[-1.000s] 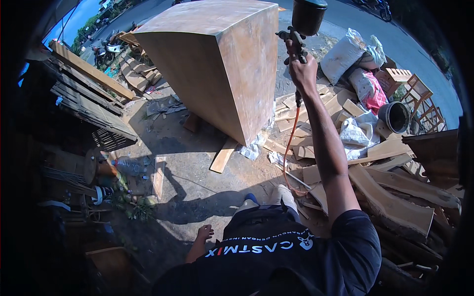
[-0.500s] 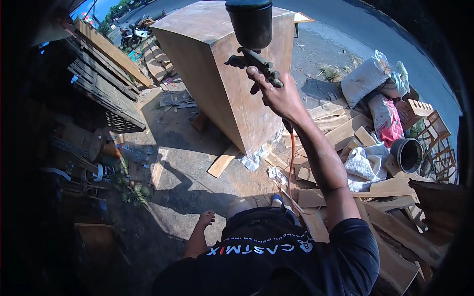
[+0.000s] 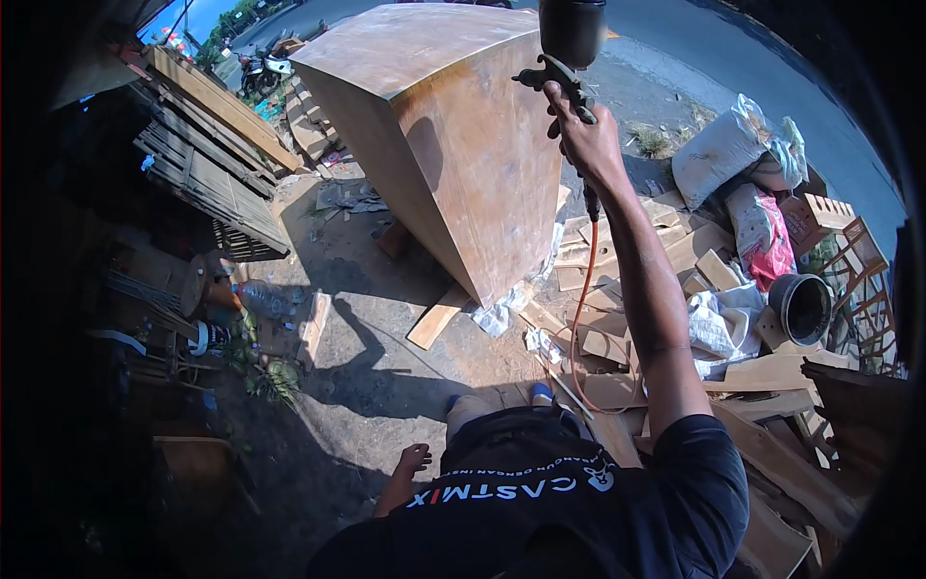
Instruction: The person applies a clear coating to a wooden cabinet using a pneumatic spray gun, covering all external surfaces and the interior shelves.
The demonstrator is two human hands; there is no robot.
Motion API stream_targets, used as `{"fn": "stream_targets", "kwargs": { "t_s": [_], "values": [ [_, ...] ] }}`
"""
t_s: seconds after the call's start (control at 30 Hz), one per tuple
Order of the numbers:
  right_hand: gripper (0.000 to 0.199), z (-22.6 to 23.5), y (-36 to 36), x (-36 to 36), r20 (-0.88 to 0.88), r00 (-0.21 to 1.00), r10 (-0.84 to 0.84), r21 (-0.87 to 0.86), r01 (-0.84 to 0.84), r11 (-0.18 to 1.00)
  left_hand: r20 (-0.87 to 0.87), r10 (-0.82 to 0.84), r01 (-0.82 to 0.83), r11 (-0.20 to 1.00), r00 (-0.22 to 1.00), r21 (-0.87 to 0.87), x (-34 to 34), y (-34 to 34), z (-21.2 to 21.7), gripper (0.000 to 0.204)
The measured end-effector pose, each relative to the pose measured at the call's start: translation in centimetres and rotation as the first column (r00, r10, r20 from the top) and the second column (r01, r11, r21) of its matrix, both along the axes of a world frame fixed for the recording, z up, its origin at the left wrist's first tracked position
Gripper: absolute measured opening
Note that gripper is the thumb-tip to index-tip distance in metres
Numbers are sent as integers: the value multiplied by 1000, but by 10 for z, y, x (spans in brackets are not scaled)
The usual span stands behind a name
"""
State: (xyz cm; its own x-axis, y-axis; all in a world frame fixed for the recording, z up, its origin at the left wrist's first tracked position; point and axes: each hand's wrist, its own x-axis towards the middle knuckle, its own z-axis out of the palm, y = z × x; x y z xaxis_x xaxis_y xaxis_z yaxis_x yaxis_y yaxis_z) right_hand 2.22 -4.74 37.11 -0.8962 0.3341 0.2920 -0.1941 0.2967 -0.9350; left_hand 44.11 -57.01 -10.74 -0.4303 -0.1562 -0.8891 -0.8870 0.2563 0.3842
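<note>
A spray gun [image 3: 569, 89] with a dark cup [image 3: 574, 37] on top is gripped in my right hand [image 3: 590, 145], its nozzle pointing left. From its handle an orange hose [image 3: 583, 304] runs down to the floor. The gun is held level with the upper right part of a tall wooden cabinet-like box [image 3: 492, 183]. Along the upper edge of the box's right-hand face the wood looks darker and browner, and a rounded dark shadow lies below. My left hand [image 3: 415, 458] hangs low by my side, fingers loosely curled and apart, with nothing visible in it.
Wood offcuts [image 3: 772, 415] cover the ground at right, beside white sacks [image 3: 719, 150], a pink-and-white sack [image 3: 762, 232] and a black bucket [image 3: 799, 309]. Slatted wooden panels [image 3: 207, 183] lean at left. A motorbike [image 3: 260, 72] stands farther back, near the road.
My right hand has moved right and slightly up with the spray gun, toward the box's right edge. The upper part of the box's right-hand face looks darker. My left hand is slightly lower.
</note>
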Motion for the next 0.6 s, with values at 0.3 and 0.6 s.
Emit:
{"fn": "stream_targets", "kwargs": {
  "t_s": [0.3, 0.6],
  "values": [
    [68, 1, 80, -64, -10, 989, -147, 5, 147, 989, 2, 28, -28, 999, 1000, -28, -17, 10, 20, 46],
    [70, -2, 161, -142, 15, 951, -308, 149, 303, 941, -35, 98, -99, 994, 995, -35, -42, 19, 38, 48]
  ]
}}
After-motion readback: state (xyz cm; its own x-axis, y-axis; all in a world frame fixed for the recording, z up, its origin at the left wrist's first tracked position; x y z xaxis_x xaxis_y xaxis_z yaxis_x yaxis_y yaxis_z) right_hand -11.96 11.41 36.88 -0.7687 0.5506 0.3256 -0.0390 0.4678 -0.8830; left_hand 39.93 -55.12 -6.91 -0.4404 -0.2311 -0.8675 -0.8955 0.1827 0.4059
